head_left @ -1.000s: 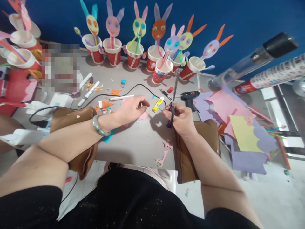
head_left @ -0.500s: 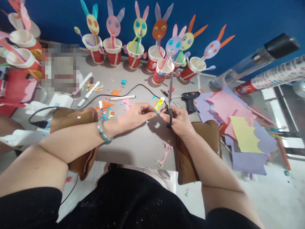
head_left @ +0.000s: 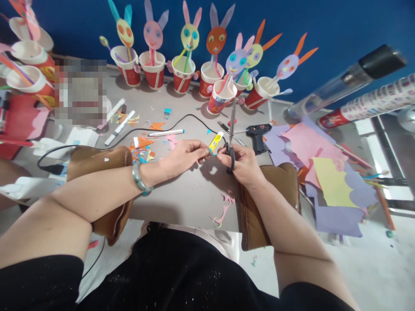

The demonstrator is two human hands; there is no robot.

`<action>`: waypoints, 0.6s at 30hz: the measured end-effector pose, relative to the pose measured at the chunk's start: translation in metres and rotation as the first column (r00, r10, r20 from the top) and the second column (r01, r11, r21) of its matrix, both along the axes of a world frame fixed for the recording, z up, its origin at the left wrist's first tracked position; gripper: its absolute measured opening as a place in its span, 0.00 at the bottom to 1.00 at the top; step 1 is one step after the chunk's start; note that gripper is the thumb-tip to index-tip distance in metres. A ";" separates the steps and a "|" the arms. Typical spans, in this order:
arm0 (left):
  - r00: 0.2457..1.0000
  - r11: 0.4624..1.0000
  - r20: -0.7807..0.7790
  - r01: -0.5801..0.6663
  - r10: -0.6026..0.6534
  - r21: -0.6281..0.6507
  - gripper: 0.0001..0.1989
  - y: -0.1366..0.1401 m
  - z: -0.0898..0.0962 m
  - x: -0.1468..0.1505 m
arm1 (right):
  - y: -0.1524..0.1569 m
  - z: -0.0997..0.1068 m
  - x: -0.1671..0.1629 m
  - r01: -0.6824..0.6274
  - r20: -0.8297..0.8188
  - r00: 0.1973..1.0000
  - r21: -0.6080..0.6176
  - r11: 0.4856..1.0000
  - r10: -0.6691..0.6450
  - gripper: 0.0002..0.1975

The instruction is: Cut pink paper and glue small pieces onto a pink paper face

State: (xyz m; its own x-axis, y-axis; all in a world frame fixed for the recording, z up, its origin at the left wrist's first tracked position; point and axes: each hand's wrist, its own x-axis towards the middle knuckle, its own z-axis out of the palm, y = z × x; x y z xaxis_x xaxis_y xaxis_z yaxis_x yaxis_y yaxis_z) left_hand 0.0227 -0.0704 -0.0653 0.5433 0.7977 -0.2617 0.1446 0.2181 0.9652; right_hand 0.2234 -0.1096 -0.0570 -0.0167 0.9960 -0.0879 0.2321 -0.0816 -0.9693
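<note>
My right hand (head_left: 243,164) is closed around the handles of the scissors (head_left: 232,129). The blades point up and away, toward the cups. Across from it, my left hand (head_left: 183,160) is pinched at the fingertips. A small blue paper piece (head_left: 212,151) shows between the two hands, at the tips of the left fingers and near the right thumb; its full shape is partly hidden. Just beyond the fingertips lies a yellow-labelled white tube or stick (head_left: 216,141). Pink paper scraps (head_left: 226,206) lie on the table in front of me.
Several red-and-white paper cups (head_left: 183,80) with paper rabbit heads stand along the blue wall. A black glue gun (head_left: 258,137) lies right of the scissors. Coloured paper sheets (head_left: 333,183) are stacked at the right. Brown cushions (head_left: 275,194) flank the work area; a black cable (head_left: 142,129) crosses the table.
My left fingertips have drawn slightly left, away from my right hand, and more of the blue paper piece shows. The right hand and scissors stay nearly in place.
</note>
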 end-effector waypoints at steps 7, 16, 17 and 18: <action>0.999 0.999 0.025 -0.038 0.038 -0.017 0.02 -0.003 0.008 0.003 | 0.001 -0.001 0.000 0.001 0.011 1.000 0.012 1.000 -0.001 0.22; 0.998 0.998 0.030 -0.056 0.055 0.009 0.06 -0.006 0.002 0.004 | 0.001 -0.003 0.000 -0.023 -0.024 0.999 0.040 0.999 0.024 0.21; 0.998 0.998 0.031 -0.057 0.057 0.011 0.06 -0.006 0.001 0.004 | 0.001 -0.002 0.000 -0.024 -0.029 0.999 0.037 0.999 0.025 0.21; 0.998 0.998 0.035 -0.059 0.059 0.010 0.06 -0.006 0.000 0.004 | 0.001 -0.002 0.000 -0.025 -0.035 0.999 0.035 0.999 0.026 0.21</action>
State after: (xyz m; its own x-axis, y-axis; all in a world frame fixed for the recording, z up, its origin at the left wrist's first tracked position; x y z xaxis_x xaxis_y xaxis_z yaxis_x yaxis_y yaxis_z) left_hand 0.0271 -0.0760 -0.0649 0.5039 0.8314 -0.2341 0.0980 0.2143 0.9718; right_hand 0.2232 -0.1084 -0.0588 -0.0446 0.9976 -0.0526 0.1995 -0.0427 -0.9790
